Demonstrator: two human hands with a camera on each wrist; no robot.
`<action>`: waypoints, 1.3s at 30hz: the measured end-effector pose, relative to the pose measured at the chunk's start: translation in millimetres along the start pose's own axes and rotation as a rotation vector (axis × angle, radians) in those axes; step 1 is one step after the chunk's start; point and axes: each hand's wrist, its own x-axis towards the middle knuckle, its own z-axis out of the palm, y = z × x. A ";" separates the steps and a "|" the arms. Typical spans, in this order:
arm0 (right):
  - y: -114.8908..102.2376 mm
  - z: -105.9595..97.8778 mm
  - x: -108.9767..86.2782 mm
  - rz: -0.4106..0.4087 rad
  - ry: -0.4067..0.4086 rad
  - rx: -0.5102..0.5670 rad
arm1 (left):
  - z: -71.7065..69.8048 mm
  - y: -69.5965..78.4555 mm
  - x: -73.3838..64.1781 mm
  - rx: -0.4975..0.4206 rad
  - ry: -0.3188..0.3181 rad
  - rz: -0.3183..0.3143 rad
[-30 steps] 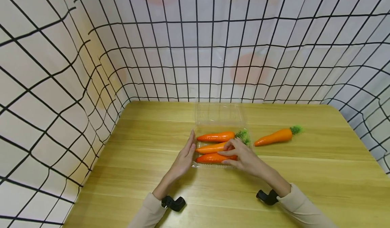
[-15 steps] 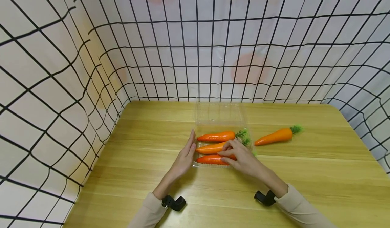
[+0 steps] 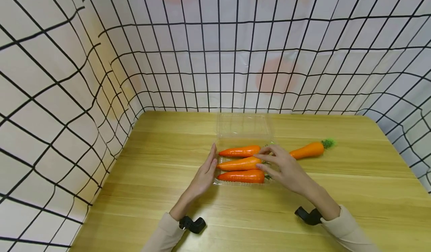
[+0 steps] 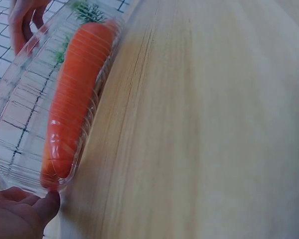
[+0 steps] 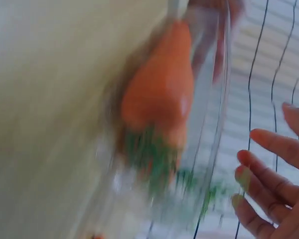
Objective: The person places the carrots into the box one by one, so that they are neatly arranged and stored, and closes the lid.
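Three carrots lie side by side in a clear plastic clamshell box (image 3: pixel 232 184): a near carrot (image 3: pixel 242 176), a middle carrot (image 3: pixel 238 164) and a far carrot (image 3: pixel 239 151), tips to the left. My left hand (image 3: pixel 202 177) rests along the box's left side with straight fingers; in the left wrist view its thumb (image 4: pixel 49 205) touches the box's corner. Above the box's right end hovers my right hand (image 3: pixel 284 169), fingers spread and holding nothing, hiding most of the green tops. The right wrist view, though blurred, shows these fingers (image 5: pixel 271 186) apart from the near carrot.
A fourth carrot (image 3: pixel 308 150) lies on the wooden table (image 3: pixel 161 162) right of the box, its tip hidden behind my right hand. The box's transparent lid (image 3: pixel 244 125) is folded back. A black wire grid (image 3: pixel 235 53) with white sheeting encloses the table's back and sides.
My right hand has let go of the near carrot and moved to the right, its fingers spreading. The near carrot now lies fully visible in the box. My left hand has stayed in place.
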 end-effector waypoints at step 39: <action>124.4 -57.6 -67.1 0.352 -0.088 -0.018 | -1.0 2.2 -0.9 -0.001 -0.013 -0.011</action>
